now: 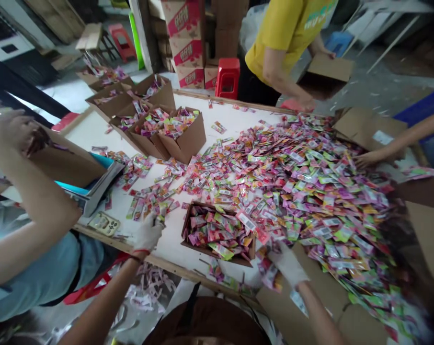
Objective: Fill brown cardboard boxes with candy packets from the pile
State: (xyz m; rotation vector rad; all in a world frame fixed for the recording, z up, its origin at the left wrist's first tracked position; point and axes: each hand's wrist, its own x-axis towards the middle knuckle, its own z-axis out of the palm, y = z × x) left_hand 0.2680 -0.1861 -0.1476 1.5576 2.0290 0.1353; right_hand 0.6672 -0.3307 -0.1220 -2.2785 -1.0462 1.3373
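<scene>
My left hand (147,233), in a white glove, is at the table's front edge with its fingers closed on small colourful packets (160,216). To its right stands a cardboard box (185,231) filled with packets. Beyond that box's right side is my right hand (288,262), also gloved, holding a bunch of packets (268,269) low over the table. A large heap of pink, green and purple packets (292,172) spreads behind and to the right of the box.
Several filled boxes (186,143) stand at the back left. A phone (104,224) lies by the front edge. A person at left raises a hand (8,127); a person in yellow (289,38) holds a box (325,76). Another hand (375,158) reaches in right.
</scene>
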